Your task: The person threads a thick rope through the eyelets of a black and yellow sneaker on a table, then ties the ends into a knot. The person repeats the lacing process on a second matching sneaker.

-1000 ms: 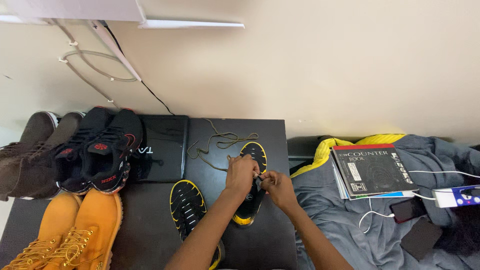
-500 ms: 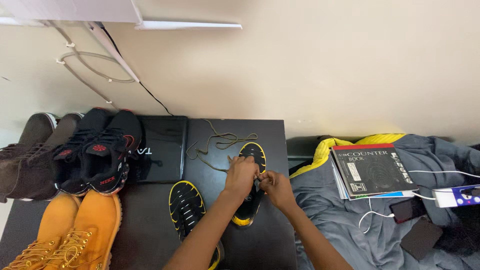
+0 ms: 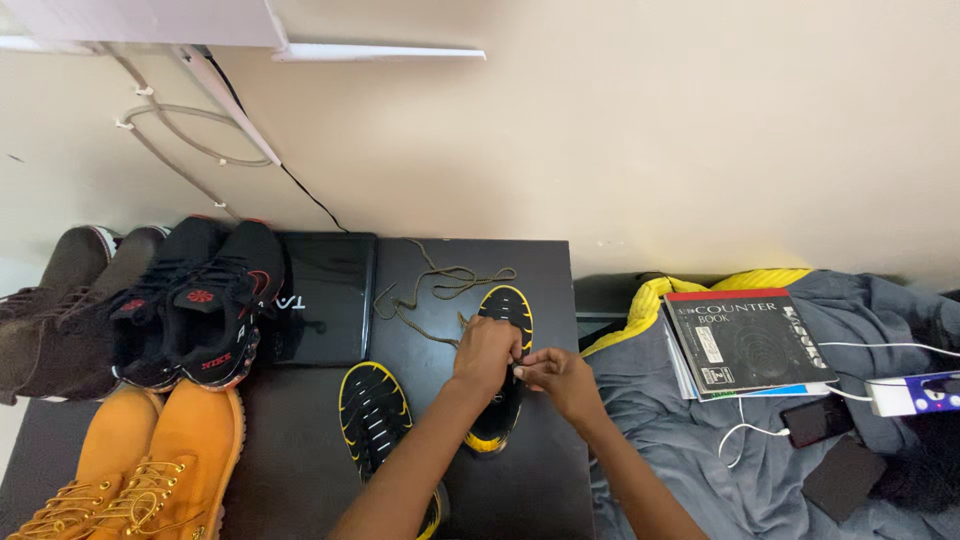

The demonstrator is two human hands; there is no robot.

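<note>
A black table point(image 3: 300, 460) fills the near-left part of the scene, and on its right half stands the black-and-yellow shoe point(image 3: 505, 305), toe pointing far, heel near. Its twin point(image 3: 375, 410) lies just left and nearer, sole up or side-on (hard to say which). At the far left edge sit a pair of brown boots point(image 3: 50, 310), a pair of black-and-red trainers point(image 3: 205, 295) and, nearer, tan boots point(image 3: 140, 455); a closed black laptop point(image 3: 325, 295) rests between the trainers and the shoe. To the right, off the table, a grey blanket point(image 3: 700, 430) carries a dark notebook point(image 3: 745, 340).

The shoe looks light and fairly stiff in the sole, soft in the upper, so it should sit steady under light pressure on its middle. The left hand point(image 3: 485, 350) rests curled over the shoe's throat, fingers closed down at the eyelets. The right hand point(image 3: 560, 378) meets it from the right, thumb and forefinger pinched shut on what appears to be the lace end (the tip itself is too small to make out).

The olive lace point(image 3: 440, 280) trails far-left from the shoe in loose loops on the table: thin, limp, likely to slide through eyelets easily, best taken near its stiff tip.
</note>
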